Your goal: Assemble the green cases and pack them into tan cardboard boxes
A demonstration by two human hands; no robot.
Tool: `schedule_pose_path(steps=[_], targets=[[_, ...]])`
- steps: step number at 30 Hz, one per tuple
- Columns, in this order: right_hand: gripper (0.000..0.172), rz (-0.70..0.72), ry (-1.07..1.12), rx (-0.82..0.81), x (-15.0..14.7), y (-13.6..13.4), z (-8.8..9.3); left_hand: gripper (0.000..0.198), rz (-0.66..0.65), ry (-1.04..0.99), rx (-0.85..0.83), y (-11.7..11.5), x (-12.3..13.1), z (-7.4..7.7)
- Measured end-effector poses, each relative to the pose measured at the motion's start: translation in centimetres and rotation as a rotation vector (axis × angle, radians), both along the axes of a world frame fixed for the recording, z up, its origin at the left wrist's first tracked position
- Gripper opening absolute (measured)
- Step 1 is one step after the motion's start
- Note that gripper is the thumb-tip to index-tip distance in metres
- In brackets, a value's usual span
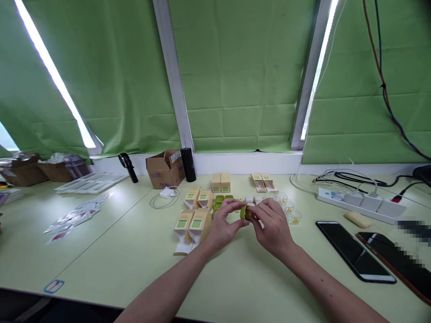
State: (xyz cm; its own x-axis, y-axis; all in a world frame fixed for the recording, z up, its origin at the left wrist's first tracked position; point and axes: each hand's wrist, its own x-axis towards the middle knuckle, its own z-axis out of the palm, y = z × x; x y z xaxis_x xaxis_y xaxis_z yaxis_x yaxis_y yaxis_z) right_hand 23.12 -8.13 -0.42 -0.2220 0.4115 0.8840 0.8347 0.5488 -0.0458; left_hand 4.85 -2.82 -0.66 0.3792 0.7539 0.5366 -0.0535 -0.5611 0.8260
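Observation:
Near the middle of the table, my left hand [225, 225] and my right hand [273, 224] meet around a small olive-green piece [245, 212]. The left thumb and fingers pinch its left side, while the right fingers press on its right side. Behind the left hand are several green pieces [218, 198]. Beyond the right hand stand clear cups [295, 217] and small white pieces [257, 199], partly hidden. Kraft boxes with green labels, some with open flaps, stand left of my hands [199, 223] and farther back [221, 182].
A power strip [360, 204] with cables, a cream bar [358, 219] and two phones [355, 251] lie at the right. A carton [165, 169], black cylinder [188, 164] and coiled cable [164, 197] are at the back left. Packets [79, 215], a white tray [90, 182] and a handheld fan [127, 167] lie farther left.

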Motion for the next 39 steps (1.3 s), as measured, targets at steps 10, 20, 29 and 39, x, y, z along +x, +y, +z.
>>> schedule_pose_path(steps=[10,20,29,39], targets=[[0.051,0.056,0.07,-0.066,0.0,-0.5,0.5,0.043,0.136,0.021,0.005,0.5,-0.5,0.1],[0.055,0.102,0.127,-0.159,-0.3,0.2,-1.3,0.051,0.139,0.031,0.072,-0.1,-0.2,0.0],[0.042,0.129,0.274,-0.203,-0.2,0.3,-0.8,0.024,0.16,0.028,0.014,0.3,-0.3,-0.3],[0.039,0.134,0.285,-0.199,-0.4,0.5,-1.1,0.02,0.183,0.098,-0.007,0.5,0.2,-0.6]])
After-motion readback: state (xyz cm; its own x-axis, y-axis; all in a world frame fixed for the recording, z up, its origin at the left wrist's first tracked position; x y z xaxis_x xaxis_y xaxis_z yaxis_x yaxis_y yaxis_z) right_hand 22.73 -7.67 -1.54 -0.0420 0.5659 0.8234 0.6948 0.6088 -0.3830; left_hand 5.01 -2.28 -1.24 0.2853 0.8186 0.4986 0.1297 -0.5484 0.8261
